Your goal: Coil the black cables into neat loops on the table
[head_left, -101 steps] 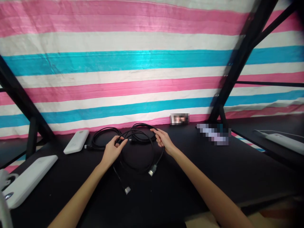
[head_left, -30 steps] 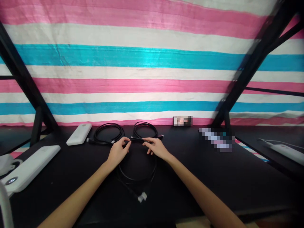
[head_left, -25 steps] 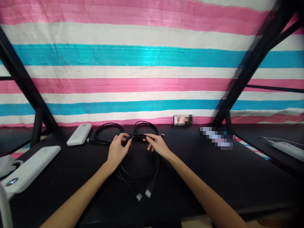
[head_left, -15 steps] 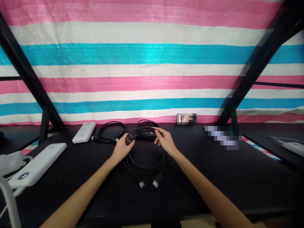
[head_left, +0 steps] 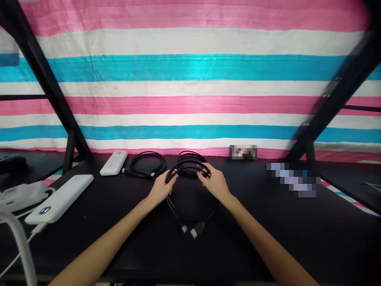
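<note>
A black cable (head_left: pixel 190 214) is looped into a coil over the black table (head_left: pixel 297 230). My left hand (head_left: pixel 162 188) pinches the coil's left side and my right hand (head_left: pixel 214 183) grips its right side, lifting the top of the loop. The lower part hangs toward me, with both silver plugs (head_left: pixel 194 230) close together near the table. Two more coiled black cables lie behind: the left coil (head_left: pixel 148 164) and another coil (head_left: pixel 190 158) just past my fingers.
A small white power bank (head_left: pixel 113 168) lies at the back left, a longer white power bank (head_left: pixel 61 198) with a lit indicator nearer left, white cords beside it. Black frame struts rise on both sides. A striped tarp hangs behind.
The loose loop has been gathered into a tighter coil, the two plugs brought together below. My hands have lifted the coil's top edge, and the view has shifted left.
</note>
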Demonstrator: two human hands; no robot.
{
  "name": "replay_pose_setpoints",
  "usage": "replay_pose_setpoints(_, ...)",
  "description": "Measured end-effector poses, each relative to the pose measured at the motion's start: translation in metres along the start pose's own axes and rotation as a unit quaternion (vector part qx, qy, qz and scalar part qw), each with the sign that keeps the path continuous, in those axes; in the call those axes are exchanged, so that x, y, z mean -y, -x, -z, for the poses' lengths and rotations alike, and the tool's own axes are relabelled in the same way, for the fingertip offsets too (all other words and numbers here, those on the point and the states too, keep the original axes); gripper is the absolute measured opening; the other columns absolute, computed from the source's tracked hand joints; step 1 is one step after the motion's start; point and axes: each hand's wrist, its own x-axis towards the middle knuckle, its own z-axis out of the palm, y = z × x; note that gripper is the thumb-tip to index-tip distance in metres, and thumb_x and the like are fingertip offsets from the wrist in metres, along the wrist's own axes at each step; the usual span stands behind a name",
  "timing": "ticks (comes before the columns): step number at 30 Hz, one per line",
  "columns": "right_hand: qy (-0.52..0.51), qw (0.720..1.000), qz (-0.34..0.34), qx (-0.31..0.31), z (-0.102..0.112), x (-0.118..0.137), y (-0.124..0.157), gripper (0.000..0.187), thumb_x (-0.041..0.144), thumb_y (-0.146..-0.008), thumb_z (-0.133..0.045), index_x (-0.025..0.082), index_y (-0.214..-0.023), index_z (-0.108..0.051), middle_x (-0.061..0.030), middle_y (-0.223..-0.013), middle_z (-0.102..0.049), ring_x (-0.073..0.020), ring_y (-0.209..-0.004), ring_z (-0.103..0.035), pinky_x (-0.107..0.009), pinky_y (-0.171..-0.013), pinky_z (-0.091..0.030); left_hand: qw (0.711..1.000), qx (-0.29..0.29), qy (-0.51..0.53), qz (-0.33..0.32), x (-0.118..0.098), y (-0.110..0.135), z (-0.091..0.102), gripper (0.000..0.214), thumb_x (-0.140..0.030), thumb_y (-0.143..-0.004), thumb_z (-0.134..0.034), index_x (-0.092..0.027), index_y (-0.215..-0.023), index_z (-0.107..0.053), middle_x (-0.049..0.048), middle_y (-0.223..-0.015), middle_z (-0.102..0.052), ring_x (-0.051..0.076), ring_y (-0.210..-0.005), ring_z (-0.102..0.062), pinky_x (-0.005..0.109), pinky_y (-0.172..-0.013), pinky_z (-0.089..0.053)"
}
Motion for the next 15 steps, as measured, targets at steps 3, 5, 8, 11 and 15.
replay_pose_setpoints(3, 0.046, 0.999, 0.024, 0.007, 0.004, 0.001, -0.002, 0.018, 0.033, -0.076, -0.055, 0.025, -0.087, -0.066, -0.0009, -0.072, -0.067, -0.0169, -0.06, -0.061, -0.026, -0.056, -0.043, 0.999, 0.039, 0.004, -0.016, 0.0, -0.001, 0.002, 0.029, -0.043, -0.083, -0.046, -0.016, -0.088, -0.055, -0.0084, -0.038, -0.04, 0.009, -0.032, -0.04, 0.02, -0.039, -0.03)
replay_pose_setpoints(5, 0.044, 0.998, 0.04, 0.015, 0.005, 0.001, -0.003, 0.015, 0.034, -0.075, -0.056, 0.022, -0.078, -0.065, -0.0014, -0.066, -0.065, -0.0183, -0.062, -0.06, -0.026, -0.057, -0.042, 0.997, 0.07, 0.026, -0.012, -0.001, -0.001, 0.002, 0.028, -0.043, -0.083, -0.047, -0.016, -0.089, -0.054, -0.009, -0.038, -0.04, 0.009, -0.031, -0.04, 0.019, -0.038, -0.03)
replay_pose_setpoints(8, -0.005, 0.998, 0.028, 0.063, 0.004, 0.003, -0.003, 0.018, 0.036, -0.073, -0.057, 0.02, -0.068, -0.062, -0.0015, -0.059, -0.061, -0.0174, -0.056, -0.057, -0.026, -0.051, -0.04, 0.989, 0.124, 0.08, 0.025, -0.006, 0.003, -0.001, 0.029, -0.043, -0.08, -0.051, -0.016, -0.092, -0.051, -0.0099, -0.035, -0.04, 0.009, -0.029, -0.04, 0.018, -0.034, -0.03)
replay_pose_setpoints(11, -0.071, 0.989, -0.029, 0.127, 0.005, 0.007, -0.002, 0.022, 0.037, -0.069, -0.06, 0.019, -0.059, -0.055, 0.0021, -0.048, -0.05, -0.0126, -0.043, -0.046, -0.023, -0.04, -0.032, 0.978, 0.157, 0.119, 0.067, -0.014, 0.009, -0.004, 0.029, -0.04, -0.077, -0.056, -0.017, -0.092, -0.049, -0.0096, -0.033, -0.042, 0.009, -0.026, -0.039, 0.016, -0.031, -0.027)
replay_pose_setpoints(15, -0.188, 0.959, -0.117, 0.175, 0.005, 0.011, -0.002, 0.027, 0.038, -0.068, -0.062, 0.019, -0.056, -0.047, 0.009, -0.041, -0.03, -0.006, -0.036, -0.029, -0.02, -0.035, -0.021, 0.961, 0.153, 0.217, 0.084, -0.023, 0.015, -0.01, 0.024, -0.032, -0.074, -0.06, -0.017, -0.089, -0.049, -0.0114, -0.03, -0.036, 0.008, -0.025, -0.034, 0.016, -0.031, -0.025)
